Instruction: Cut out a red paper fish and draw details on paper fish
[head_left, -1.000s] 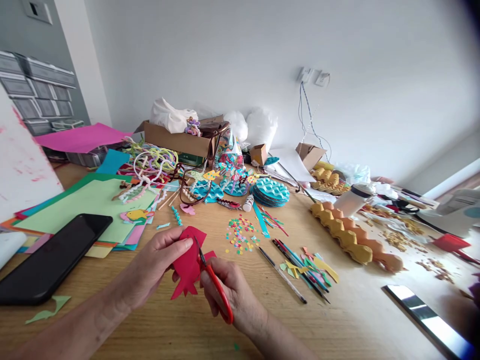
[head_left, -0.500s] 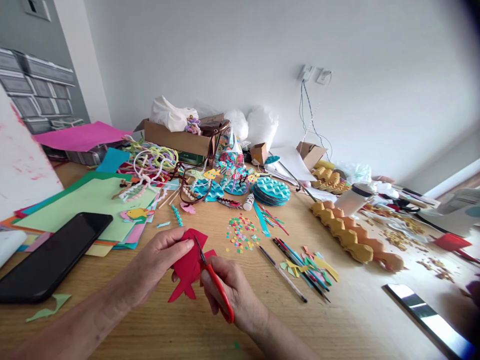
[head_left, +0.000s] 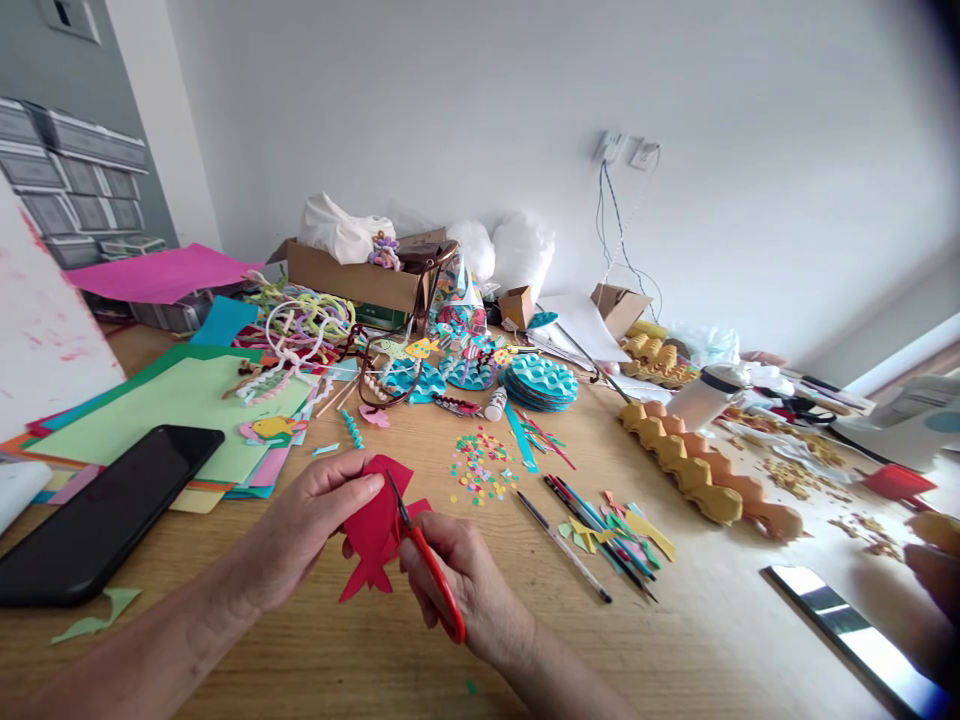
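Observation:
Between thumb and fingers, my left hand pinches a piece of red paper partly cut into a fish-like outline, with a forked tail pointing down. My right hand is closed round the red handles of a pair of scissors. Their blades lie on the paper along its right side, close to my left thumb. Part of the sheet sticks out behind the blades. To the right of my right hand lie pencils and coloured paper scraps.
A black phone and a stack of coloured paper lie at left. Confetti dots are scattered ahead, before blue scalloped discs. Egg-carton strips and another phone are at right. Another person's hand shows at the right edge.
The red paper and scissors have barely shifted in my hands. At the right edge, the other person's hand has come further into view with a yellowish piece.

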